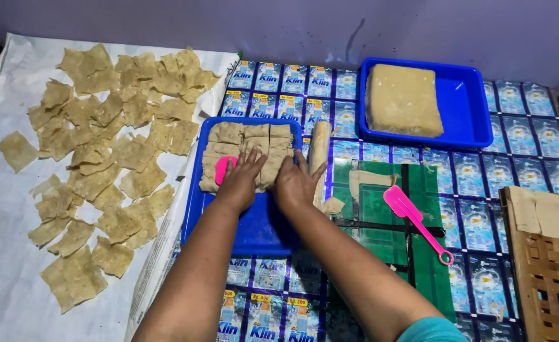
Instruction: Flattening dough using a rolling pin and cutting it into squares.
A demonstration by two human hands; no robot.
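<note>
Both hands pressed flat on dough pieces (249, 152) in blue tray (254, 228), centre frame. Left hand (240, 180) fingers spread on dough, pink scraper (224, 170) pinned beneath palm, nothing clamped. Right hand (295, 185) laid open, fingers apart, roll (319, 152) just beside it. Cut squares (102, 158) spread on white sheet (7, 266), upper left. Dough block (403, 100) in second tray (463, 107), upper right. Risk judged: soft pieces squashed or stuck together under too heavy pressure

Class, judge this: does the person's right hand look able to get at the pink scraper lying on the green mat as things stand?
Probably yes. The right hand rests on the dough in the near blue tray, and the pink scraper lies uncovered on the green mat just to its right, nothing between.
</note>
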